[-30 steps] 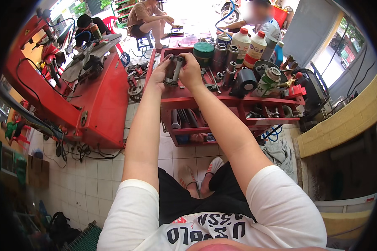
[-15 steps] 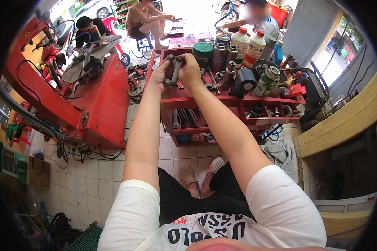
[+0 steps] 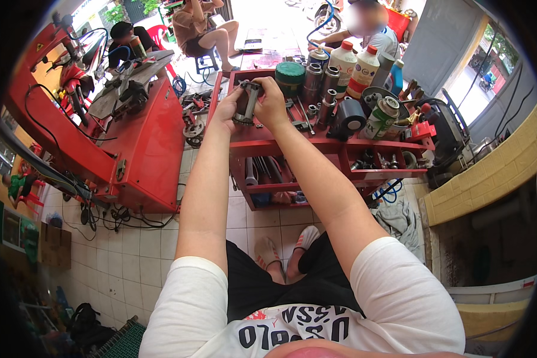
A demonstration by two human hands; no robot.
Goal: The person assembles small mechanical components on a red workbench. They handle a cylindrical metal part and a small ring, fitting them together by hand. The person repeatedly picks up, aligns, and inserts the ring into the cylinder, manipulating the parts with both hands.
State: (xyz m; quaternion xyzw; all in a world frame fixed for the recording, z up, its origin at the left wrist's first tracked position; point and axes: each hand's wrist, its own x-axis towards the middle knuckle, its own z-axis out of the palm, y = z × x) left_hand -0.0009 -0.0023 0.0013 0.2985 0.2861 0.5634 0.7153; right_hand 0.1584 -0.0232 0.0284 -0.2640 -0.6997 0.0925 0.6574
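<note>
Left hand [image 3: 228,109] is gripping the near side of a small metal part [image 3: 246,102] | right hand [image 3: 270,105] is closing on its far side, both over the red tool cart [image 3: 292,146] | risk: we are judging the part could slip onto loose sockets [image 3: 319,101] just right, toppling the bottles [image 3: 353,68] beyond.

The hands [image 3: 250,106] hide the sides of the grey metal part [image 3: 247,102].
</note>
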